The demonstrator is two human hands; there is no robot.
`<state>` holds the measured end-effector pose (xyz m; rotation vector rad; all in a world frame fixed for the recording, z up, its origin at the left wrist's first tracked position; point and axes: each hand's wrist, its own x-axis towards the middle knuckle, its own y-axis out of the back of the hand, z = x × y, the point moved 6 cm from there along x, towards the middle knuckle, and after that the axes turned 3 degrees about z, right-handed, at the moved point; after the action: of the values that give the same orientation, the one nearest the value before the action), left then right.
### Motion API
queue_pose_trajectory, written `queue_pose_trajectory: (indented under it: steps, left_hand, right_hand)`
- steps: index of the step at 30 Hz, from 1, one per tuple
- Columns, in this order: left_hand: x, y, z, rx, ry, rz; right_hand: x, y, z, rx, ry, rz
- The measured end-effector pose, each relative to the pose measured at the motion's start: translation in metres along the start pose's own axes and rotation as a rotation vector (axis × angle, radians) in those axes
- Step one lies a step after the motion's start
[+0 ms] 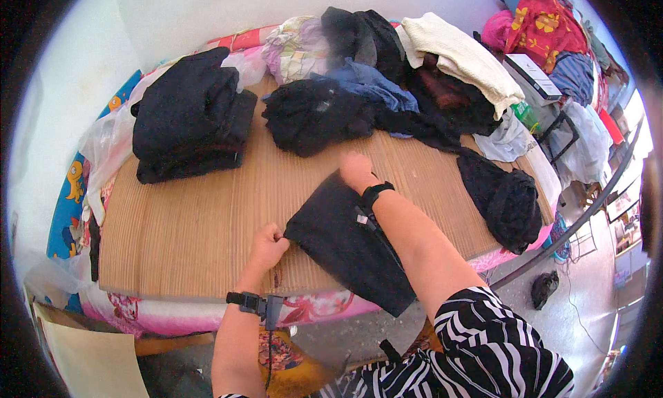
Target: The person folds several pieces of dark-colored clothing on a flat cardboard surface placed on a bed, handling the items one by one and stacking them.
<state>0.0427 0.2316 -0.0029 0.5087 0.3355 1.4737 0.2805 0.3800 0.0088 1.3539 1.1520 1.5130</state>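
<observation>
A dark garment (344,237) with a small white tag lies flat before me, partly on the ribbed brown board (181,232) and hanging past its front edge. My left hand (270,245) pinches the garment's left corner. At the far corner, my right hand (356,171) is closed on the cloth. My right forearm hides part of the garment's right side. Beyond my left hand sits a stack of folded black clothes (189,121). A crumpled black garment (316,115) lies just beyond my right hand.
Behind are a blue denim garment (370,82), a cream knit garment (458,56) and more dark clothing (362,35). A bunched black garment (505,201) lies at the board's right end. A dark pole (580,219) slants across the right side. A black bag (545,290) is on the floor.
</observation>
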Motion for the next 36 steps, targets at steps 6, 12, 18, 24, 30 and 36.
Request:
queue_pose_trajectory:
  steps: [6,12,18,24,30,36]
  left_hand:
    - [-0.001,-0.010,0.024,0.131,-0.006,0.049]
    - [0.003,-0.013,0.028,0.211,-0.162,0.045]
    - [0.006,-0.010,0.023,-0.047,0.121,0.025]
    - [0.001,0.004,0.012,0.083,0.019,0.043]
    - [-0.013,-0.005,0.046,0.364,-0.422,0.198]
    - [-0.002,-0.013,0.008,-0.394,0.270,0.077]
  right_hand:
    - [-0.002,0.027,-0.030,-0.023,0.117,0.024]
    - [-0.048,0.047,-0.076,0.170,0.421,-0.018]
    - [-0.066,0.033,-0.063,0.288,0.384,-0.039]
    - [-0.078,0.023,-0.055,0.389,0.363,0.084]
    - [-0.078,0.024,-0.057,0.391,0.346,0.101]
    - [-0.080,0.027,-0.055,0.417,0.359,-0.002]
